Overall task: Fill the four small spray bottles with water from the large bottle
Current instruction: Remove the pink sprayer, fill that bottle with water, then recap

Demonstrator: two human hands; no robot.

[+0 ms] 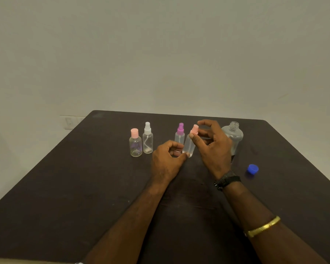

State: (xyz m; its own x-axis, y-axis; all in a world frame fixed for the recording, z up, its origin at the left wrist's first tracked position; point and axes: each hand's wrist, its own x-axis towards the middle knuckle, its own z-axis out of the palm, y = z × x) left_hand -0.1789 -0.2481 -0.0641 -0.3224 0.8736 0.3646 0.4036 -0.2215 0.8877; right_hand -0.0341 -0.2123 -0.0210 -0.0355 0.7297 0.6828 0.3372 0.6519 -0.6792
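- Four small bottles stand on the dark table, in a row near its far side.
- From the left I see a pink cap bottle, and a white spray bottle just beside it.
- Next come a purple spray bottle and a pink spray bottle.
- The left hand holds the pink spray bottle near its bottom, with thumb and fingers curled round it.
- The right hand pinches the pink top of that same bottle, its fingers curled.
- That bottle leans a little to the right.
- The large bottle stands behind the right hand, and its top is open.
- A blue cap lies on the table, to the right of the right hand and apart from the large bottle.
- A black watch and a gold bangle are on the right arm.
- I cannot tell how much water is in any bottle.
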